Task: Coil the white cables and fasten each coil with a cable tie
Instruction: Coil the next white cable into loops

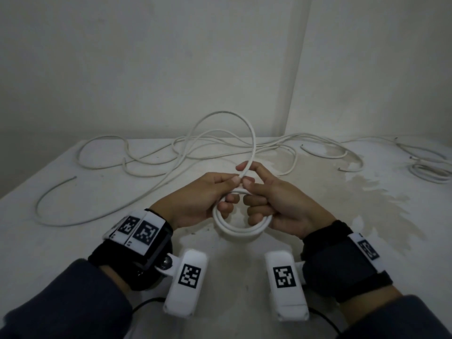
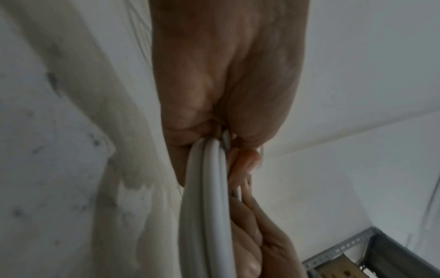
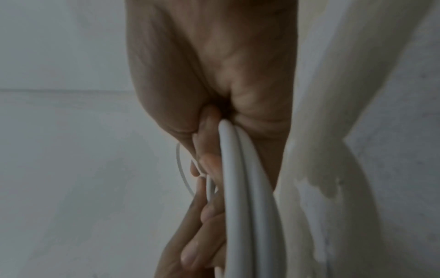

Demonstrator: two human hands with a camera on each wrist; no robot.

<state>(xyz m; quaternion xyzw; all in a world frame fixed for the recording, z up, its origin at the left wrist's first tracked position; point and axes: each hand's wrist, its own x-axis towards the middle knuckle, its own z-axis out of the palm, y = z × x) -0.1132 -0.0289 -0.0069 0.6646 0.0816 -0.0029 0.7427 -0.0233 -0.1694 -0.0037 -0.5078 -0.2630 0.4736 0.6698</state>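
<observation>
A small coil of white cable (image 1: 241, 230) hangs between both hands just above the table. My left hand (image 1: 208, 196) grips the coil's left side, its thumb and forefinger pinching the strand at the top. My right hand (image 1: 271, 199) curls round the coil's right side, forefinger stretched toward the strand. From the pinch a free loop of cable (image 1: 252, 140) arches up and back to the tangle behind. In the left wrist view the coil strands (image 2: 207, 197) run out of the fist; in the right wrist view the coil strands (image 3: 240, 178) do the same. No cable tie is visible.
Loose white cables (image 1: 137, 157) sprawl across the back of the stained white table (image 1: 330, 187), with another bundle (image 1: 430, 170) at the far right edge. White walls meet in a corner behind. A metal shelf frame (image 2: 371, 248) shows in the left wrist view.
</observation>
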